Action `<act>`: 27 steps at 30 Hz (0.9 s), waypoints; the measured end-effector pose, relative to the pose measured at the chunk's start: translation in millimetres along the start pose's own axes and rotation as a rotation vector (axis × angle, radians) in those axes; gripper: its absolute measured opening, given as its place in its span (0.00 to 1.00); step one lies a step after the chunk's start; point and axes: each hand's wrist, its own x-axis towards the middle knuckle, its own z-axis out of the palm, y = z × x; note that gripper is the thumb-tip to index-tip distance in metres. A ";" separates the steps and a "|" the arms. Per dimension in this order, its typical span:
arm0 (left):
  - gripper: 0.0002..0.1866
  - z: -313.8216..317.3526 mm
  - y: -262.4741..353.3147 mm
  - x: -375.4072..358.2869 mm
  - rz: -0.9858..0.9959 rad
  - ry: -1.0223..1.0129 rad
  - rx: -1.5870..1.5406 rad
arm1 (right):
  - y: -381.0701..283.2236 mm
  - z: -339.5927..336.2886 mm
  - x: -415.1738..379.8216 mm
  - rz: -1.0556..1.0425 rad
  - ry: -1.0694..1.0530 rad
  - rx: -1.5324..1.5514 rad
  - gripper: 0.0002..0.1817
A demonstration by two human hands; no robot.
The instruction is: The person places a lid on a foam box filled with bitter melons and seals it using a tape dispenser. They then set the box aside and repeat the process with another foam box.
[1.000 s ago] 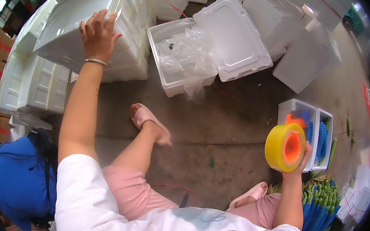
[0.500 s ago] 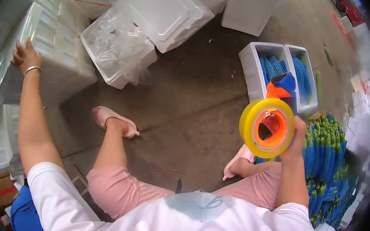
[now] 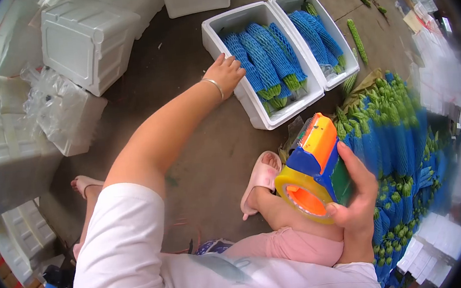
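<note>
My right hand (image 3: 358, 198) grips a tape dispenser (image 3: 322, 162), with a yellow tape roll, an orange hub, and blue and orange plastic parts. At the left rim of a white foam box (image 3: 261, 119), my left hand (image 3: 226, 75) reaches out with fingers extended; it cannot be told whether they touch the rim. Inside that box lie several bitter gourds (image 3: 266, 56) in blue mesh sleeves. A second foam box (image 3: 349, 73) stands right beside it, holding more sleeved gourds (image 3: 317, 36).
A large pile of sleeved bitter gourds (image 3: 396, 143) lies at right. Loose gourds (image 3: 356, 41) rest on the floor beyond the boxes. White foam boxes (image 3: 16, 161) are stacked at left, near a box with clear plastic bags (image 3: 49, 101). My foot in a pink sandal (image 3: 259, 180) is close by.
My left hand has moved from the stacked boxes at left to the box of gourds. The view has swung right. The tape dispenser has turned in my right hand.
</note>
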 end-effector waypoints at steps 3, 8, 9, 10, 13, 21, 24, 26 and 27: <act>0.16 44.1 -44.8 52.8 0.017 0.106 0.184 | 6.0 -6.9 -3.6 0.027 0.018 0.001 0.37; 0.08 36.1 -41.2 40.0 0.047 -0.076 0.151 | 18.8 -21.0 0.1 -0.015 -0.126 -0.028 0.36; 0.09 32.9 -32.4 22.0 0.066 -0.123 0.126 | 18.7 -20.9 1.3 -0.050 -0.111 -0.074 0.36; 0.12 35.1 -20.2 -3.6 0.092 -0.138 0.046 | 17.9 -20.4 1.7 -0.069 -0.121 -0.066 0.36; 0.15 42.1 37.7 -96.5 0.073 -0.171 -0.171 | 14.8 -15.8 2.1 -0.086 -0.085 -0.010 0.35; 0.16 49.2 100.6 -243.2 -0.181 -0.495 -0.483 | 4.2 12.8 21.9 -0.137 -0.284 0.094 0.38; 0.17 9.3 43.7 -217.0 -0.152 -0.609 -0.801 | 3.2 24.8 32.9 -0.142 -0.294 0.131 0.39; 0.16 -13.4 -15.3 -183.9 -0.276 -0.325 -0.890 | 4.7 31.4 40.9 -0.121 -0.303 0.171 0.39; 0.14 -20.5 -49.0 -163.6 -0.333 -0.122 -0.904 | 6.4 33.4 45.4 -0.095 -0.314 0.208 0.40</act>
